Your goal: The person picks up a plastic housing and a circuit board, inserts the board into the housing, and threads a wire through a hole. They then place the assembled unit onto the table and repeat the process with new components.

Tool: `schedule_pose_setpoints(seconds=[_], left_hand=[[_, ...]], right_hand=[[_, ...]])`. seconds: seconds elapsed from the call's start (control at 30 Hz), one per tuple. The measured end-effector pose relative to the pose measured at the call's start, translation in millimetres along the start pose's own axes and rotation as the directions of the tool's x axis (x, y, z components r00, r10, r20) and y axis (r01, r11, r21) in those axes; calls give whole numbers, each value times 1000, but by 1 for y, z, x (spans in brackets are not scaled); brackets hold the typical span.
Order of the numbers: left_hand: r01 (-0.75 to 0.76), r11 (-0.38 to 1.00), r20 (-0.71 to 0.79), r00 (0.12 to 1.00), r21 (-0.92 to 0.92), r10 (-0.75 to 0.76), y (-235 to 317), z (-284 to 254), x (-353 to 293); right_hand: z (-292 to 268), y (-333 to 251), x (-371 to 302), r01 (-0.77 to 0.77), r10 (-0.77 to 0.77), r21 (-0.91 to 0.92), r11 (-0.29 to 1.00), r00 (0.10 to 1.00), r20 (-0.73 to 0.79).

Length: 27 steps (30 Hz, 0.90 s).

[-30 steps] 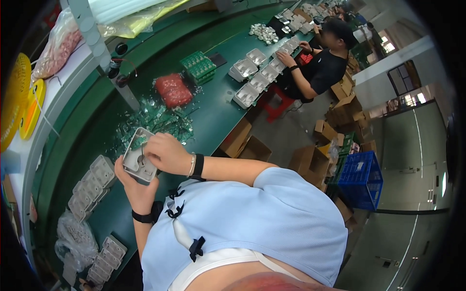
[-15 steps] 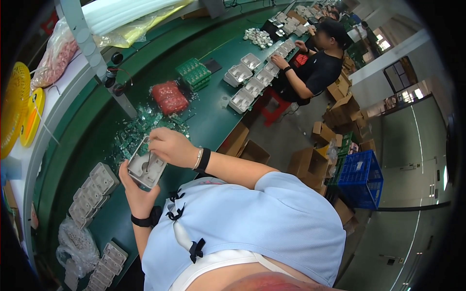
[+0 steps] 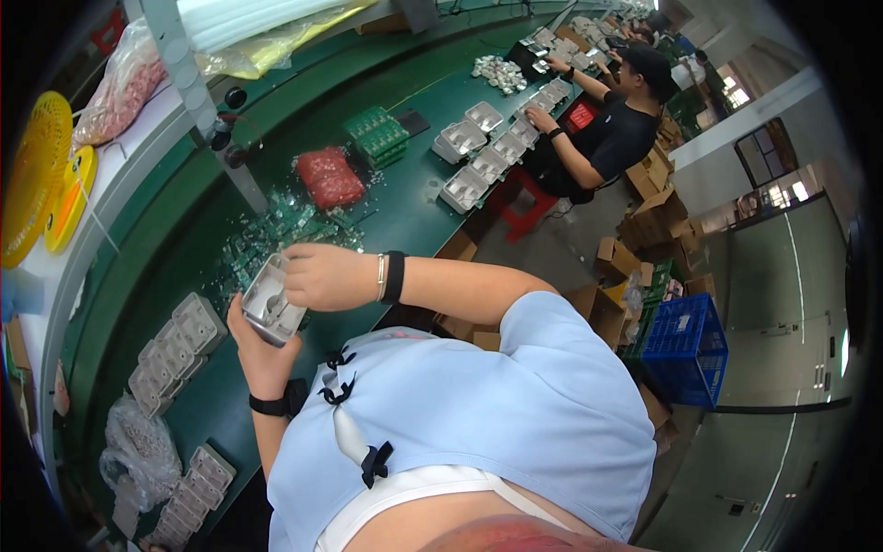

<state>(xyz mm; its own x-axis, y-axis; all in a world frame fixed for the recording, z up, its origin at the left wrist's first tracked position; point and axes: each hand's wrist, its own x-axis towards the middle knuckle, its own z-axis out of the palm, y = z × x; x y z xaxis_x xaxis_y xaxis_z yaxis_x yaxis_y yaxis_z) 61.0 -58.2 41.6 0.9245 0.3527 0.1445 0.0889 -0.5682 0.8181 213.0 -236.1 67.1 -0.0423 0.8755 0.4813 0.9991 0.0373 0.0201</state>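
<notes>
My left hand point(image 3: 264, 361) grips a small white plastic housing point(image 3: 264, 293) by its left side and lower end, holding it tilted above the bench. The housing's open, moulded inside faces me. My right hand point(image 3: 331, 276) lies over its right edge with the fingers curled toward the inside. Those fingertips are hidden, and whatever they pinch cannot be made out. Just beyond the housing, a loose heap of small green circuit boards point(image 3: 299, 225) is spread over the bench.
Rows of similar white housings stand at left point(image 3: 175, 350) and lower left point(image 3: 195, 497), near a clear plastic bag point(image 3: 138, 446). Beyond the heap are a red bag point(image 3: 329, 178) and stacked green boards point(image 3: 377, 136). A co-worker point(image 3: 607, 129) sits farther along the green bench point(image 3: 405, 202).
My right hand has turned flatter and shifted slightly down along the housing; the thin dark piece under its fingers no longer shows. The housing has tilted. The co-worker's far arm has reached out along the bench.
</notes>
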Motion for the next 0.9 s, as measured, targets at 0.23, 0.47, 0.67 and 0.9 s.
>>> schedule_pose_setpoints(seconds=[0.23,0.47,0.67,0.9], left_hand=[[-96,994,-53,994,49,98,-4,1,3],[-37,998,-25,999,43,39,-3,0,3],[-60,997,-5,998,49,60,-6,3,4],[-130,991,44,991,31,129,-7,7,3]], right_hand=[[8,-5,-11,-71,93,113,991,974,-205],[8,-6,-10,-30,48,134,991,990,-135],[8,-20,-14,-155,158,231,961,987,6],[6,-31,-15,-241,227,282,929,970,84]])
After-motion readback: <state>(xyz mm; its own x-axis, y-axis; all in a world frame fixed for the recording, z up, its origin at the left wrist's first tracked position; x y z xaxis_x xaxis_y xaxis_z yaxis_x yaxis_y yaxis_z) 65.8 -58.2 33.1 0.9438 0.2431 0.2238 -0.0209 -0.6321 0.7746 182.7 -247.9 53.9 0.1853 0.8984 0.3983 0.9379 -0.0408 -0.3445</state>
